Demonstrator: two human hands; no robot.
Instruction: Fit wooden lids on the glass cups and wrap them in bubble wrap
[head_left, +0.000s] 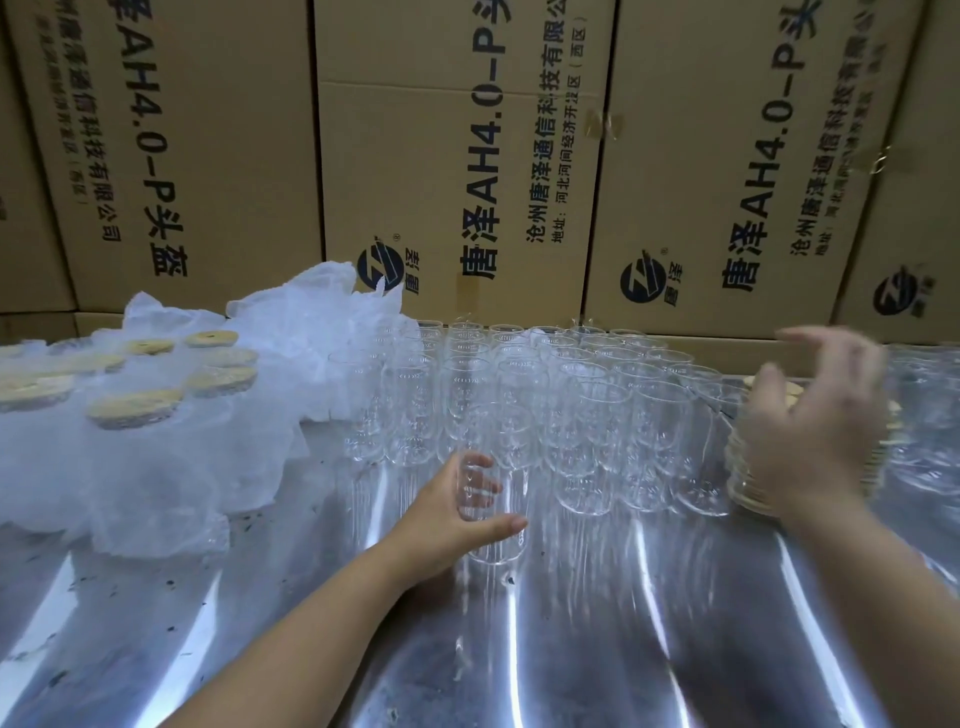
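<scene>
Left fingers (471, 461) curl round one glass cup (498, 546) standing upright, long axis vertical.

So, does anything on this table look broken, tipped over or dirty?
Nothing looks broken or tipped: the glass cups stand upright, also the cup in the left hand. Only small dark specks lie on the metal table beside the crumpled bubble wrap; they look like dirt.

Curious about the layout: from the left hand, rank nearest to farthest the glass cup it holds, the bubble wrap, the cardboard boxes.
1. Glass cup: gripped in the left hand itself.
2. Bubble wrap: lying off to its left.
3. Cardboard boxes: stacked behind, farthest.
</scene>
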